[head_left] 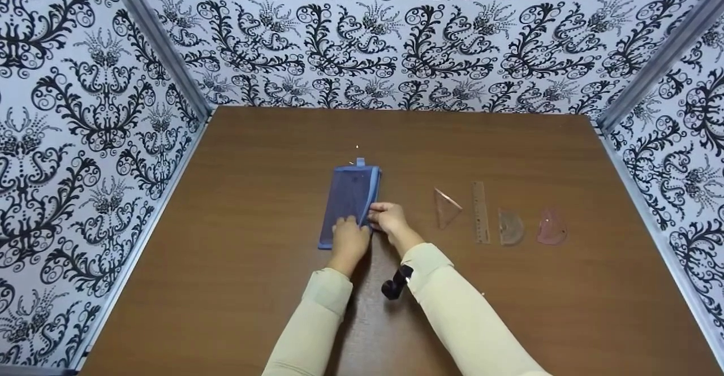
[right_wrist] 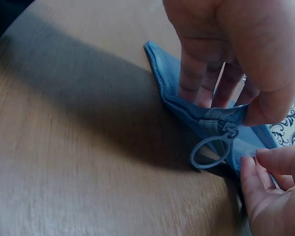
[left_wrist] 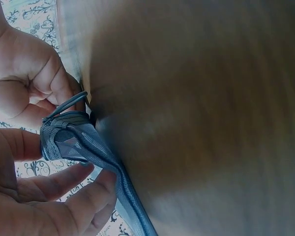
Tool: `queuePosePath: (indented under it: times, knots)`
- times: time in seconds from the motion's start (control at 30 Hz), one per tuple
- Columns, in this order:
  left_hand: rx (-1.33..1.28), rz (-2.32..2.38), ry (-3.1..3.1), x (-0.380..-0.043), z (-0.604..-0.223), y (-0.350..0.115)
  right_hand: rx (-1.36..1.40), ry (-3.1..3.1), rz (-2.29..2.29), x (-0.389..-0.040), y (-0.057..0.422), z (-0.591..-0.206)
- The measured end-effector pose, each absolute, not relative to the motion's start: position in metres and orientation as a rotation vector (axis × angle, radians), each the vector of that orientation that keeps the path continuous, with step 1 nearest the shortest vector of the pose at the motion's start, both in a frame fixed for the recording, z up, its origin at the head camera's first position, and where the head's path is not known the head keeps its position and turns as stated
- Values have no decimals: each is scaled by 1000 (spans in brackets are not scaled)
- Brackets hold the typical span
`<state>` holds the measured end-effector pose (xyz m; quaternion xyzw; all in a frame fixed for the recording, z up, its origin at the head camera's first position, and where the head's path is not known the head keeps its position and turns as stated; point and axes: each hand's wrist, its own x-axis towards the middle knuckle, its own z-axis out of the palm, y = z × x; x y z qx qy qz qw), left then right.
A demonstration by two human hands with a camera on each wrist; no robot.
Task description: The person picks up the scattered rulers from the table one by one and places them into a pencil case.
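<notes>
A blue mesh zip pouch lies lengthwise on the brown table. My left hand grips its near end, thumb at the corner and fingers spread along the mesh, as the left wrist view shows from low down. At the pouch's right edge, my right hand pinches the border between thumb and fingers. Between the two hands, a ring-shaped zip pull hangs from the slider at the pouch's end. The mesh near that corner is bunched up. Fingers partly hide the near end in the head view.
To the right lie a clear set square, a clear ruler, a clear protractor and a pinkish, rounded transparent piece. A black device sits at my right cuff. Patterned walls enclose the table's back and sides.
</notes>
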<state>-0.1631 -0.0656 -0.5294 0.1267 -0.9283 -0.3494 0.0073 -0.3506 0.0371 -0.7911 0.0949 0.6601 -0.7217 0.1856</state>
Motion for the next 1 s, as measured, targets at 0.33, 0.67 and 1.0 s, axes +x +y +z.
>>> queuePosePath:
  times: [0.33,0.67,1.0]
  knots:
    - [354,-1045,-2882,-163,-528,-64,258,1846,-2104,-367,36,-825]
    - [364,-1044,-2894,-163,-529,-64,230,1923,-2095,-299,38,-691]
    - [375,-1056,-2896,-164,-532,-64,189,2074,-2030,-207,43,-503]
